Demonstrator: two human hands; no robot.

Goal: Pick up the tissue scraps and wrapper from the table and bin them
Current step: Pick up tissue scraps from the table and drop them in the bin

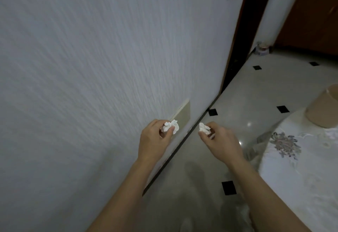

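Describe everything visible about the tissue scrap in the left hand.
The tissue scrap is a small white wad of thin, soft-looking paper, crumpled into irregular folds with a ragged lobe sticking out to its right. It is pinched at the tips of the left hand, the thumb pressed across its lower front and the fingers curled behind, so part of it is hidden. It is held in the air in front of the white textured wall, near a beige wall plate, touching only the hand.

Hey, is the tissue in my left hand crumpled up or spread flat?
Crumpled. The tissue is a bunched white wad pinched in the left hand, with puckered folds and no flat sheet showing.
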